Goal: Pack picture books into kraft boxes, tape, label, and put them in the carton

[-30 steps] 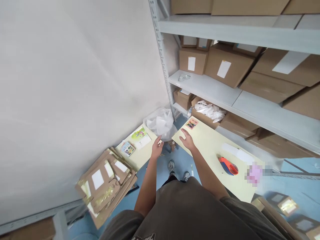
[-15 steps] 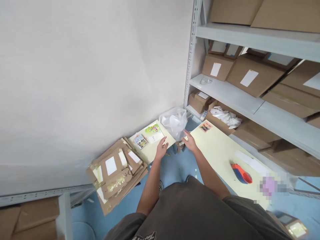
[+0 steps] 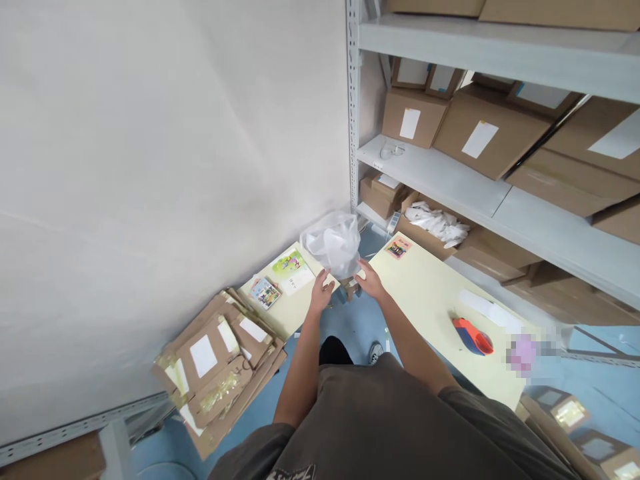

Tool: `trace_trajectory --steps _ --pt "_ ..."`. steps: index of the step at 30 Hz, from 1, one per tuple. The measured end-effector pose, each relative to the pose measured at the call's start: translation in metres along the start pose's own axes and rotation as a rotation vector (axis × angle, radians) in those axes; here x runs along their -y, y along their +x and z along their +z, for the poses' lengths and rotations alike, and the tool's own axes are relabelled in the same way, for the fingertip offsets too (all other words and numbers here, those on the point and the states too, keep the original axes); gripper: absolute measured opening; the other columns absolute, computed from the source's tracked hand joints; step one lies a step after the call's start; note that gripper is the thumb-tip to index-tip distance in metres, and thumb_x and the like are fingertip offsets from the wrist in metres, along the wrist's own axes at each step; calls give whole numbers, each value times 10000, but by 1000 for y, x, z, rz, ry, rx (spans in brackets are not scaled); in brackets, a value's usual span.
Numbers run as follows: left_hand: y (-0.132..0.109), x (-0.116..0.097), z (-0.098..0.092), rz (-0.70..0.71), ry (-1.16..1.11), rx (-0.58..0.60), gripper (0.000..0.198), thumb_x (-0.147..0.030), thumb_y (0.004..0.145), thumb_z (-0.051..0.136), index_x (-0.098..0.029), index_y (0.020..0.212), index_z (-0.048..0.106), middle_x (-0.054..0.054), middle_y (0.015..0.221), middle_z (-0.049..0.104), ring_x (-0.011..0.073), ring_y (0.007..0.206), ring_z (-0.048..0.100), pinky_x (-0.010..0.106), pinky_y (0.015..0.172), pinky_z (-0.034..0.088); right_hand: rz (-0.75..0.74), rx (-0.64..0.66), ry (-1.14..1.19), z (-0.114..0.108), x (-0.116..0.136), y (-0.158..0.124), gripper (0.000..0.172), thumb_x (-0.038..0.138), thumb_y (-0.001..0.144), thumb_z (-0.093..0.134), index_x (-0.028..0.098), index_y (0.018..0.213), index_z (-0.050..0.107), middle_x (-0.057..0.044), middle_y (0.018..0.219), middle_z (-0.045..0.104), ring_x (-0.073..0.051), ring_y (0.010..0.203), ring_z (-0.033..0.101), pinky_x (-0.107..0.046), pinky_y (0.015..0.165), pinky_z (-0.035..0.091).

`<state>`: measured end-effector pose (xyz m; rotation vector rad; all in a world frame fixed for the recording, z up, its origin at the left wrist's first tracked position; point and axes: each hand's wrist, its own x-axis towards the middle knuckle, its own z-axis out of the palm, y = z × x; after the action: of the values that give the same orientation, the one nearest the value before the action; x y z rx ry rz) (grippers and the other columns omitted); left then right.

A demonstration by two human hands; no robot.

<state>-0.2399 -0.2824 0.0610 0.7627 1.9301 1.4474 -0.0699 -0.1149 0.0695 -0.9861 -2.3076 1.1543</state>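
Observation:
My left hand (image 3: 321,293) is held out over the right end of a small cream table (image 3: 295,313), fingers apart and nothing in them. Across a gap, my right hand (image 3: 369,280) hovers by the corner of a longer cream table (image 3: 415,293), also open. Just beyond both hands is a translucent plastic bag (image 3: 333,245) with white material inside. On the small table lie a green-and-white picture sheet (image 3: 293,270) and a small stack of picture cards or booklets (image 3: 265,293). A pink-bordered picture card (image 3: 399,248) rests on the long table's far corner.
Flattened cardboard boxes (image 3: 220,363) are piled at the left. A red-and-blue tape dispenser-like object (image 3: 473,336) and a white strip (image 3: 490,309) lie on the long table. Metal shelving (image 3: 450,170) with cartons stands at the right; more cartons (image 3: 565,413) sit on the floor.
The view has shifted, so the shelves and tables appear further left. Both hands remain open and have come slightly closer together. My shoe and dark trouser leg now show below.

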Motion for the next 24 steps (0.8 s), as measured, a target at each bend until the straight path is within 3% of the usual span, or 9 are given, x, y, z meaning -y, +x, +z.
trace_trajectory --steps 3,7,11,14,21,24 --pt "25 17 7 -35 58 -3 515 -416 953 744 -275 1441 661 137 1692 412 349 1556 429 477 1163 513 33 44 53 7 -9 17 652 344 945 627 233 1584 556 -103 1678 487 -287 1582 419 -497 1317 329" --pt "87 43 14 -108 182 16 453 -295 902 791 -240 1343 699 159 1669 445 351 1587 379 489 1212 461 80 74 108 25 -22 47 659 393 921 658 283 1566 576 -69 1678 492 -315 1580 419 -545 1314 331" --pt "156 66 24 -194 239 11 420 -230 848 797 -212 1261 720 173 1611 513 369 1548 433 537 1256 398 165 89 140 51 -36 89 658 388 893 694 342 1542 598 -25 1662 512 -322 1564 440 -549 1299 367" --pt "192 81 25 -201 258 -22 392 -228 890 706 -199 1281 724 177 1560 560 355 1496 498 525 1247 415 232 121 142 76 -45 125 652 371 883 702 306 1526 617 -59 1650 523 -329 1554 453 -536 1285 393" --pt "221 104 -5 -237 408 -256 428 -239 941 636 -176 1354 726 182 1686 403 386 1490 486 511 1232 415 302 200 152 150 -65 198 627 372 866 732 301 1483 651 -62 1643 528 -307 1590 387 -509 1317 325" --pt "233 108 -15 -284 438 -235 415 -197 941 622 -119 1334 729 237 1584 517 396 1466 505 520 1216 416 350 180 153 171 -70 211 604 350 860 723 290 1458 669 -63 1616 553 -307 1586 390 -508 1329 297"
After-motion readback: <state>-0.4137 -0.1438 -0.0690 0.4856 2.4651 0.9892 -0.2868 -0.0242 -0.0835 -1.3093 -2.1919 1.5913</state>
